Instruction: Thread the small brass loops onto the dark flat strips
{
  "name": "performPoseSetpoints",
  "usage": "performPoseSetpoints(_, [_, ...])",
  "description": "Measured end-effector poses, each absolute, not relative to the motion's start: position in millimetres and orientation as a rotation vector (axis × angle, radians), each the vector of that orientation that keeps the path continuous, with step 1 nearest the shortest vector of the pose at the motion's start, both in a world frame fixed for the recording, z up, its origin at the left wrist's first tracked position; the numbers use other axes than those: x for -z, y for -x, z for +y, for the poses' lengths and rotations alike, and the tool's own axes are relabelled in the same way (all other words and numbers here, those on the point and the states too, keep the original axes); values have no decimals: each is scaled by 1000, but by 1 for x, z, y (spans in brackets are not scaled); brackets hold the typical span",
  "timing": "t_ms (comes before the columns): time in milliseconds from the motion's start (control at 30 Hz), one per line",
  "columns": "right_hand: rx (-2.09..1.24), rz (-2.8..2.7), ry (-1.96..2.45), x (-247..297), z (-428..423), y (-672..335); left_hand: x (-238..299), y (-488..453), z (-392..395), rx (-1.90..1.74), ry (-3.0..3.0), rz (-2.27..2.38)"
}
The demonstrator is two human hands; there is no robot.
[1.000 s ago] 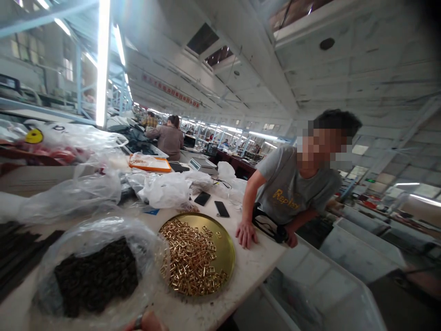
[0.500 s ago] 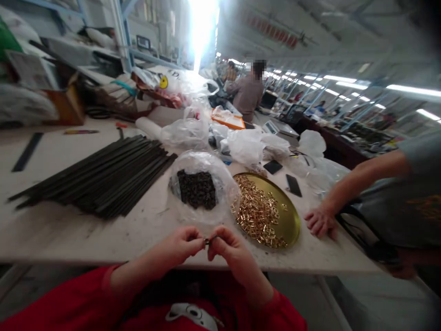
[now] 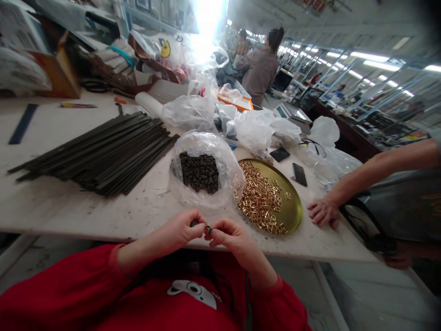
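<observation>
Close together over the table's front edge, my left hand and my right hand are both closed in a pinch. Between the fingertips shows a small gold buckle, pinched by the right fingers and touched by the left. My left fingers grip a small black loop, mostly covered by them. Just beyond my hands stands an open clear plastic bag with many black loops in it. To its right, a round gold tray carries a heap of gold buckles.
Long black strips lie piled on the left of the table. At right, another person's hand rests on the tabletop near the tray. Plastic bags crowd the back, with a phone before them.
The view has tilted down, so the table sits higher in the picture. My hands stay together, and the piece between the fingertips is turned and shows more of its gold.
</observation>
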State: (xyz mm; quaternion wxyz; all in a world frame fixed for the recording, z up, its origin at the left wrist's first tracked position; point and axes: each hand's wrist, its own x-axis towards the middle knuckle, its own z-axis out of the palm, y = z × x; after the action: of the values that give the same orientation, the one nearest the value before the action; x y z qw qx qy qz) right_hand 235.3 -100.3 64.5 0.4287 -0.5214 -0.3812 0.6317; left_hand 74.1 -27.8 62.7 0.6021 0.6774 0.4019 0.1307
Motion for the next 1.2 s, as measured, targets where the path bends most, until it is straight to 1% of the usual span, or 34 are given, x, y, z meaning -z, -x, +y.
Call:
performPoseSetpoints(233, [-1348, -973, 1372, -55, -99, -226, -60, -76, -26, -341, -1533, 944])
performPoseSetpoints(433, [-1233, -957, 1428, -52, -93, -221, -54, -76, -28, -433, -1531, 868])
performPoseSetpoints(633, [-1091, -1012, 1462, -46, -90, -214, -63, -69, -30, -446, -1501, 864])
performPoseSetpoints(933, [-566, -1389, 1567, -50, -102, -191, -50, -67, -36, -611, -1456, 930])
performPoseSetpoints(1033, [-415, -1468, 1574, -45, -103, -193, -51, -68, -39, -606, -1490, 952])
performPoseSetpoints(1133, [-259, -1540, 1540, -40, -100, -198, -54, -66, -41, -589, -1466, 879])
performPoseSetpoints(1200, [-220, -1541, 1523, -39, -98, -201, -56, -64, -41, -590, -1456, 836])
